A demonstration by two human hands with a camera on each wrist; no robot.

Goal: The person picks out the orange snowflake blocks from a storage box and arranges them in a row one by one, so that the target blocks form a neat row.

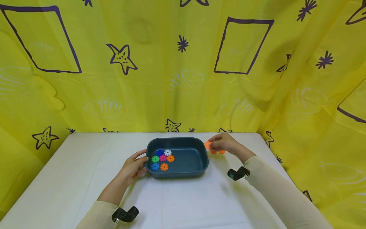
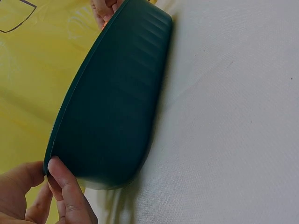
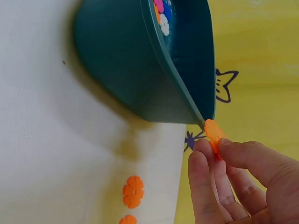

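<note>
A dark teal plastic basin (image 1: 177, 175) stands on the table. My left hand (image 1: 134, 166) grips its left end, with the thumb over the rim and fingers against the outer wall. Beyond the basin's right end, my right hand (image 1: 224, 142) pinches an orange notched plastic disc (image 3: 213, 132) between thumb and fingers, close to the rim. Several notched discs lie in the basin's left half, among them a green disc (image 1: 155, 159), a pink disc (image 1: 163, 158) and a white disc (image 1: 167, 152). Under my right hand, orange discs (image 3: 133, 192) lie on the table.
A white cloth covers the table (image 1: 85, 171). Behind it and along the sides hangs a yellow curtain (image 1: 154, 95) with dark star and frame drawings. Each wrist carries a small black camera (image 1: 124, 214).
</note>
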